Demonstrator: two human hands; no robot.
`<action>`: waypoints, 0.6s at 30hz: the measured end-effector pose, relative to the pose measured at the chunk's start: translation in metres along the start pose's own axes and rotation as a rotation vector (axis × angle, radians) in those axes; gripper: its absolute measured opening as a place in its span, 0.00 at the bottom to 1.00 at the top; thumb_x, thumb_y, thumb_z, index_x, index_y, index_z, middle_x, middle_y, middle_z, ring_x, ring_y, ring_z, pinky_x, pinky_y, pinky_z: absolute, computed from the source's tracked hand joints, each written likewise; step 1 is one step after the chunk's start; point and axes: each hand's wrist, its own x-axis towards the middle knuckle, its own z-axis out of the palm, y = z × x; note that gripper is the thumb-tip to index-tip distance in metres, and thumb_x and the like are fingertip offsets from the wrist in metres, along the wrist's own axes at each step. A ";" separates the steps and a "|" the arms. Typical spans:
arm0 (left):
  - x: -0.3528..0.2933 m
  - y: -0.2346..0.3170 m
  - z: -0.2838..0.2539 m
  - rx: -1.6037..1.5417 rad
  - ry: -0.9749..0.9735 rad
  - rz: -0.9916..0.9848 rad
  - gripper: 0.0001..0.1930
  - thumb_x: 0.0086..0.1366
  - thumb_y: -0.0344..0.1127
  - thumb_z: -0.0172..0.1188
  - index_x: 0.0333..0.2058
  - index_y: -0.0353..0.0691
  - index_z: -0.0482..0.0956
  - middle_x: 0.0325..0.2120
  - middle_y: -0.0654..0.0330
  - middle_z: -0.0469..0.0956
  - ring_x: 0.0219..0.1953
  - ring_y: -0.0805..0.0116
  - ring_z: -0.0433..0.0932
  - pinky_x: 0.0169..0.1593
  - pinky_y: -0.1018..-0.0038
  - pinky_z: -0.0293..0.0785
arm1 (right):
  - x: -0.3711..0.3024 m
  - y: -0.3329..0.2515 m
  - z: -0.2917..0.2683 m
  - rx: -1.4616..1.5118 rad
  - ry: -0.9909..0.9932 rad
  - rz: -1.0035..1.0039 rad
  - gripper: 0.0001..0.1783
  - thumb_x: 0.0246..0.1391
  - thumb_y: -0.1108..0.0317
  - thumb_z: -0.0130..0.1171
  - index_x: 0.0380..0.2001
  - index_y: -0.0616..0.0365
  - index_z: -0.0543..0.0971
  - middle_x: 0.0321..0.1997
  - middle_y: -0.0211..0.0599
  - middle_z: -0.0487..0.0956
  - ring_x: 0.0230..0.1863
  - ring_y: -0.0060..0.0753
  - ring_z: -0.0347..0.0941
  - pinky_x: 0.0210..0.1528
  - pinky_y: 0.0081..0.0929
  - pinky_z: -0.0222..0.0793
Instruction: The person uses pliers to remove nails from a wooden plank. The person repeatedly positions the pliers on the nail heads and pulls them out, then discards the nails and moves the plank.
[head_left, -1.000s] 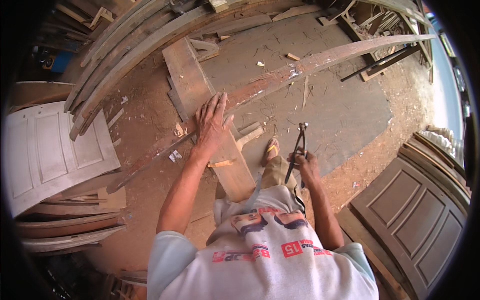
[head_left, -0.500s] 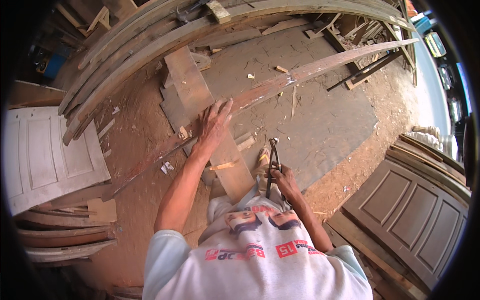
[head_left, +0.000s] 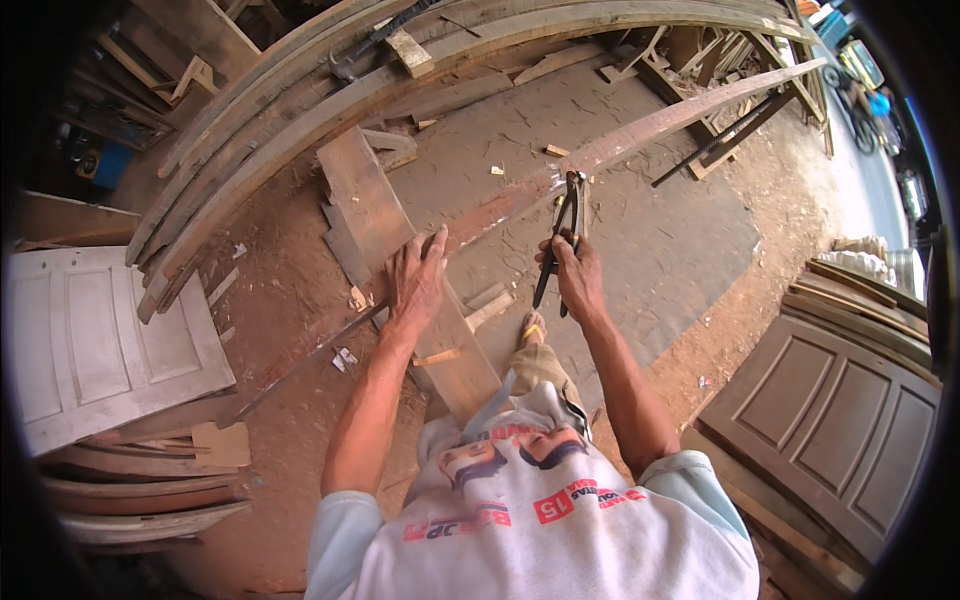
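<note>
Plank (head_left: 500, 212) reddish-brown, scuffed, whitish-patched. Left hand (head_left: 416, 285) spread atop; right hand (head_left: 574, 272) grips dark pincers (head_left: 573, 188).

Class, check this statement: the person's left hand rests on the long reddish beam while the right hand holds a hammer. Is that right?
Not quite: the right hand holds dark, two-handled pincers, not a hammer, as the head view shows. The left hand does rest on the long reddish beam.

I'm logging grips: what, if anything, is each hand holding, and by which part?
The right hand holds dark pincers by the handles. The left hand lies on the reddish beam; whether it grips is unclear.
</note>
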 end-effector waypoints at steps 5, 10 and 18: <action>-0.001 0.000 -0.004 0.000 -0.002 0.001 0.35 0.69 0.30 0.62 0.73 0.56 0.63 0.57 0.48 0.71 0.59 0.45 0.71 0.63 0.48 0.64 | -0.007 -0.013 0.007 -0.402 -0.386 0.099 0.20 0.69 0.59 0.52 0.47 0.68 0.78 0.36 0.39 0.85 0.32 0.29 0.81 0.39 0.31 0.78; -0.001 0.001 -0.005 0.014 0.008 0.007 0.36 0.69 0.29 0.63 0.73 0.56 0.63 0.57 0.48 0.70 0.59 0.45 0.71 0.63 0.47 0.64 | -0.015 -0.013 0.013 -0.279 -0.362 0.106 0.23 0.64 0.56 0.53 0.45 0.69 0.80 0.30 0.44 0.83 0.31 0.36 0.80 0.38 0.38 0.75; -0.001 0.004 0.000 0.014 0.005 -0.023 0.35 0.68 0.28 0.62 0.72 0.54 0.64 0.58 0.49 0.70 0.60 0.46 0.71 0.64 0.47 0.64 | 0.030 -0.018 -0.010 -0.022 -0.043 0.082 0.18 0.69 0.58 0.53 0.35 0.65 0.78 0.27 0.38 0.81 0.27 0.29 0.77 0.32 0.32 0.73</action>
